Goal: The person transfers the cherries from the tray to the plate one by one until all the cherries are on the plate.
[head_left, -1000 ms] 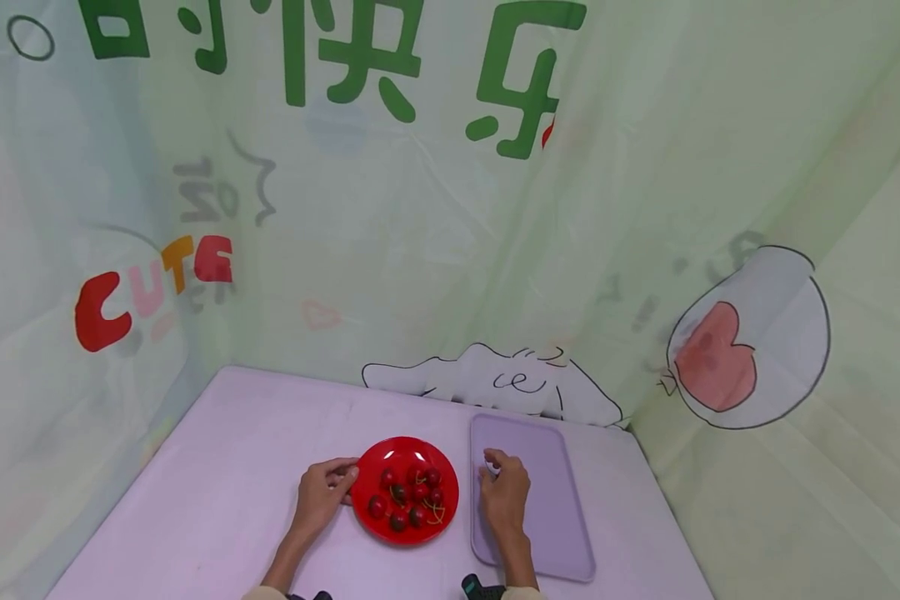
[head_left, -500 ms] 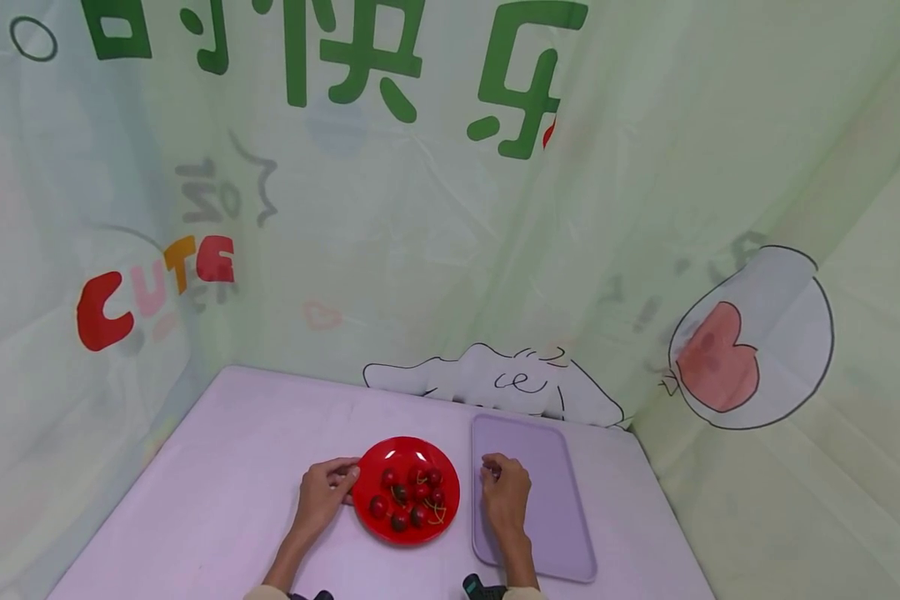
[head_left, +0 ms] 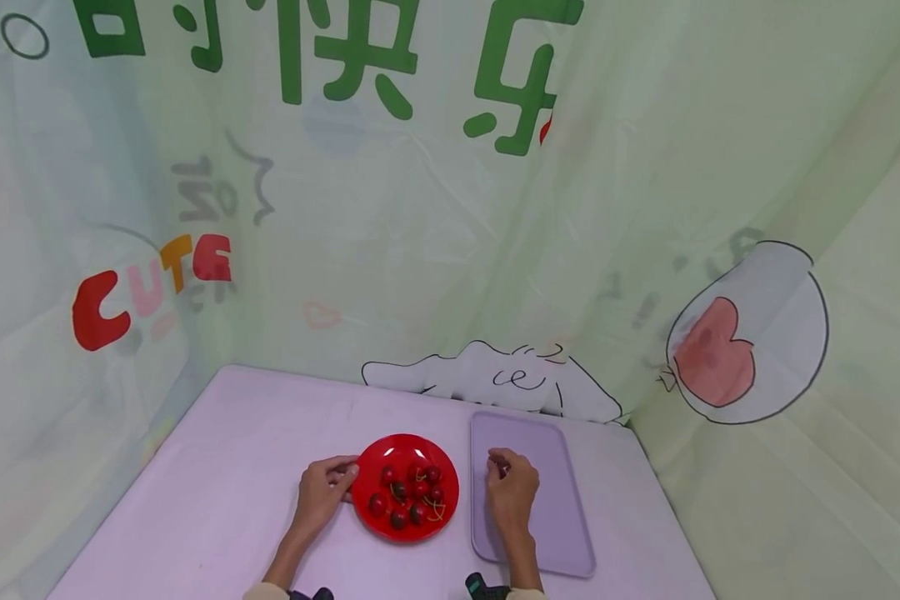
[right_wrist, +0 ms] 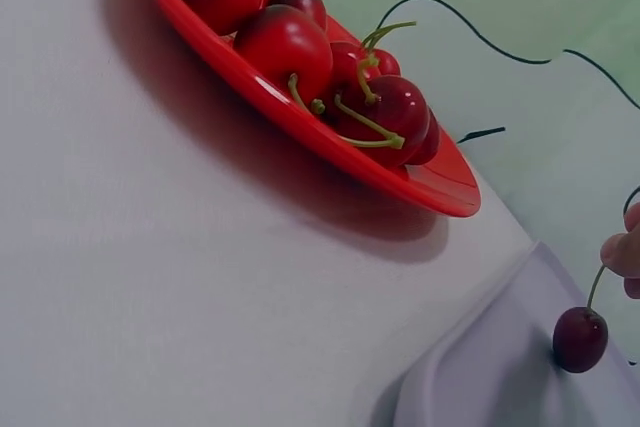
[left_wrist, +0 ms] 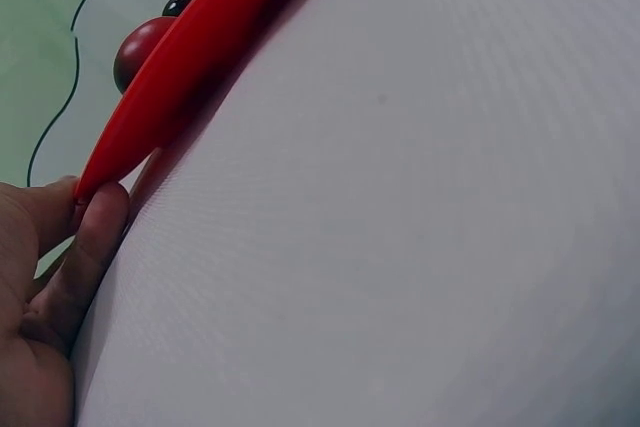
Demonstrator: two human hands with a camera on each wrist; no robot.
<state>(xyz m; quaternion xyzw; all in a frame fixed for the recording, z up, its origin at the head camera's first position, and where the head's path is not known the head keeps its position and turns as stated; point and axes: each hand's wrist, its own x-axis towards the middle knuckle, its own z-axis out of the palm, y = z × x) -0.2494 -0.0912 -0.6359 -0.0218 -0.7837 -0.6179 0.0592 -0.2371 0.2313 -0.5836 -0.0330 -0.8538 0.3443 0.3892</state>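
Observation:
My left hand (head_left: 318, 497) pinches the left rim of a shiny red plate (head_left: 369, 477) between thumb and finger. In the left wrist view the plate's edge (left_wrist: 185, 77) sits between those fingertips. Several dark red cherries (head_left: 398, 520), some with green stems, lie on the plate. Over the left part of a lilac tray (head_left: 558, 492), my right hand (head_left: 515, 493) holds one cherry (right_wrist: 580, 339) by its stem. That cherry hangs from the fingertips close over the tray in the right wrist view; the hand mostly hides it from the head camera.
Plate and tray stand side by side on a pale lilac table (head_left: 270, 425), with a narrow strip of tabletop between them. A light printed curtain (head_left: 420, 250) with drawings and lettering encloses the table at the back and sides.
My right hand has shifted slightly to the right over the tray. The left hand and the plate have stayed in place.

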